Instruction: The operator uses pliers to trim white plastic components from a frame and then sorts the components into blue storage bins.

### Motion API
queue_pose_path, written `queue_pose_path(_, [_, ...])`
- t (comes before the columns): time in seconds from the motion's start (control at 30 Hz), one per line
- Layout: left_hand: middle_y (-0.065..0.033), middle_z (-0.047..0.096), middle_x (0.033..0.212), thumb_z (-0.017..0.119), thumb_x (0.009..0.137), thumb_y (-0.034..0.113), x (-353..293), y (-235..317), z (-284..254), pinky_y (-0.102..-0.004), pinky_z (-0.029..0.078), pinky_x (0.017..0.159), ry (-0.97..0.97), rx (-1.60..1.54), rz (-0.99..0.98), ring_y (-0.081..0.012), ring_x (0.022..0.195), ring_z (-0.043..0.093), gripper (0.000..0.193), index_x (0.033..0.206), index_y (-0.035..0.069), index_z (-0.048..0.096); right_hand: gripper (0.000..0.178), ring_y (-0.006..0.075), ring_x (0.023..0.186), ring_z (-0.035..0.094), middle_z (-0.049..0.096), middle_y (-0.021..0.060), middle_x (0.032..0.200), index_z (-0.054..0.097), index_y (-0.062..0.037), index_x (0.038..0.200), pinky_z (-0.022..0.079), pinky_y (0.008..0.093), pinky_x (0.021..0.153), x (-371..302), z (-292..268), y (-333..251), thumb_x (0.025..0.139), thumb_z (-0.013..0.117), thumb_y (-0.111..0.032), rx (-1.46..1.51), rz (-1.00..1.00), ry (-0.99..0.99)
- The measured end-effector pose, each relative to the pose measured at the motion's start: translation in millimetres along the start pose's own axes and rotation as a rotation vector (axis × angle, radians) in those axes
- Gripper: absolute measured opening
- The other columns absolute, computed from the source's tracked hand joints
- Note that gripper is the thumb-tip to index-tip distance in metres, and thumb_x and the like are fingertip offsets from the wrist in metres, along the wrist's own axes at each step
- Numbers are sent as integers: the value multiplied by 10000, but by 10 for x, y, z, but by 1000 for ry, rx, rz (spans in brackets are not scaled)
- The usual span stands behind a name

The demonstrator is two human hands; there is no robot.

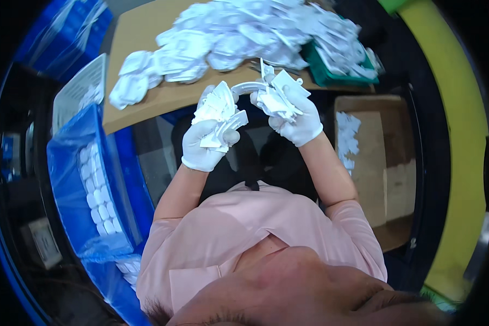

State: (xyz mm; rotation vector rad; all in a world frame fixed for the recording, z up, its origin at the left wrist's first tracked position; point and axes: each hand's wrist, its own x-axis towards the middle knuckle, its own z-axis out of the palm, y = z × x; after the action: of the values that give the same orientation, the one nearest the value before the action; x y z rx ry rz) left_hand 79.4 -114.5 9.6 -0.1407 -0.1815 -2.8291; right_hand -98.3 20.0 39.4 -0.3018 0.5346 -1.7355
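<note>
From the head view, the only 1 I have, I see both gloved hands raised between the chest and the near edge of the brown tabletop (146,103). The left hand (204,144) is clamped on a stack of thin white plastic pieces (218,111), fanned out between thumb and fingers; I cannot count them exactly, but there are several. The right hand (296,119) is closed around another bunch of white scraps (271,100), and its fingertips also pinch a curved white strip (247,87) that bridges the gap toward the left hand. These pieces look light, thin and fairly stiff, probably a little springy and smooth, so I judge they would slip if gripped loosely; the flat faces pinched near an edge seem the best place to hold them, and the curved strip is best taken at its ends. On the tabletop beyond lies 1 large heap of white moulded parts (244,32), far too many to count, spilling over 1 green tray (323,76) at the right. To the left I see 1 blue-lined bin (70,179) holding rows of small white round pieces (98,195), and 1 white slotted crate (76,89) above it. To the right, lower down, stands 1 open cardboard box (386,163) with a few white scraps (346,136) inside.
</note>
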Motion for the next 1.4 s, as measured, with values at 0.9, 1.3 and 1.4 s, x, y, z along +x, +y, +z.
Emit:
queue_pose_path(0.9, [-225,513,1220,480,770,-28,-1562,2661,-1132,-351,530,757,468,-69,975,-309,1008,541,514,1280,-46,414,715,376,1303,357,241,242,1454,216,74,1410,380,433,1056,5005,1995,2074,891,588,-248,-464,345,-42])
queue_pose_path(1.3, [-172,503,1222,462,883,258,-419,5344,-922,-651,286,995,676,71,1098,-394,1211,413,376,1178,28,497,377,202,964,590,589,106,1120,521,4,1197,468,347,849,2861,1025,199,964,460,-286,-333,302,-100])
queue_pose_path(1.4, [-129,384,1423,386,877,479,-152,5647,-668,-716,78,1029,848,274,1107,-410,1306,310,579,1292,85,469,409,190,900,577,583,108,1095,481,8,1245,470,342,809,2374,822,73,973,448,-296,-281,183,53])
